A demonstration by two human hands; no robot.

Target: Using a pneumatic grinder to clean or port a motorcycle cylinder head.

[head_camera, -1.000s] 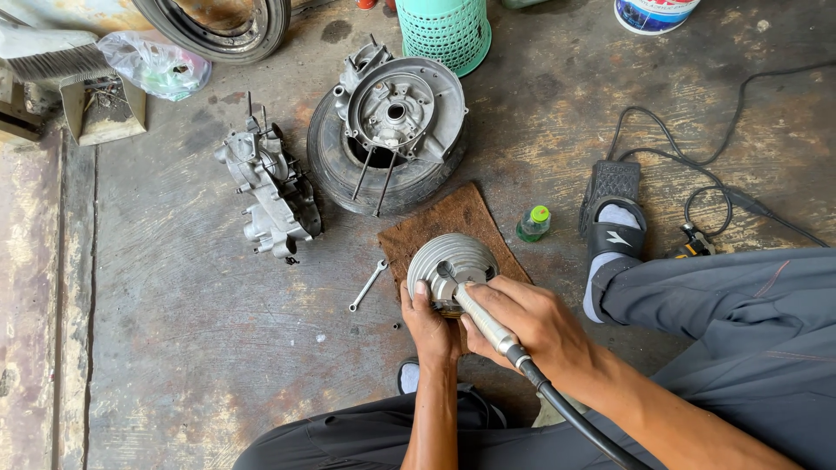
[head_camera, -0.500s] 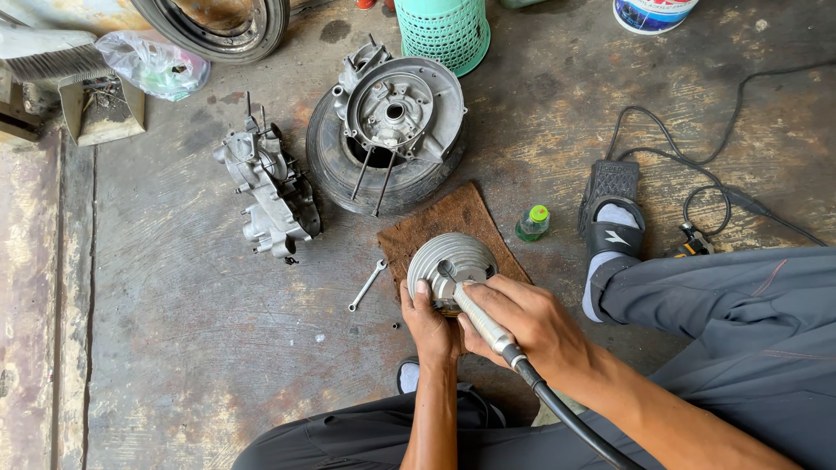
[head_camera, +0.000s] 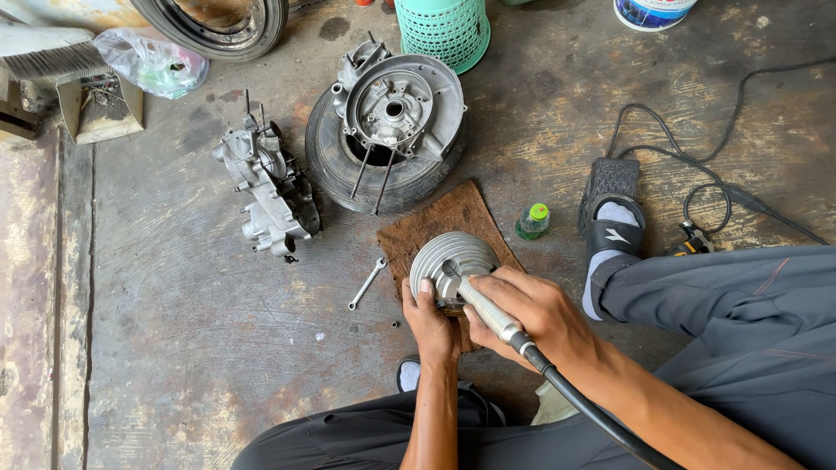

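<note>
Change: nothing has visibly shifted since the earlier frames; both hands stay in the same grip on the same parts.
Left hand: the left hand (head_camera: 428,315) is closed around the lower left edge of the finned cylinder head (head_camera: 453,261), thumb on its rim, steadying it.
Right hand: the right hand (head_camera: 531,312) is wrapped shut around the handpiece of a rotary tool (head_camera: 484,306), whose tip meets the middle of the cylinder head; its black flexible shaft (head_camera: 592,409) runs off to the lower right of the frame.
Cylinder head: round, grey, ribbed metal, just below the centre of the frame, resting on a brown mat (head_camera: 440,222) on the concrete floor (head_camera: 174,348).
Beside the mat: a small spanner (head_camera: 367,284) lies just left of it; a small bottle with a green cap (head_camera: 532,221) stands just right of it.
Above: an engine casing (head_camera: 401,104) sits on a tyre (head_camera: 335,165) at upper centre, with a crankcase half (head_camera: 266,191) to its left.
Top edge: a green plastic basket (head_camera: 444,30) and part of a wheel (head_camera: 213,22).
Right: a foot in a black sandal (head_camera: 614,218), and a black cable (head_camera: 697,165) looping on the floor.
</note>
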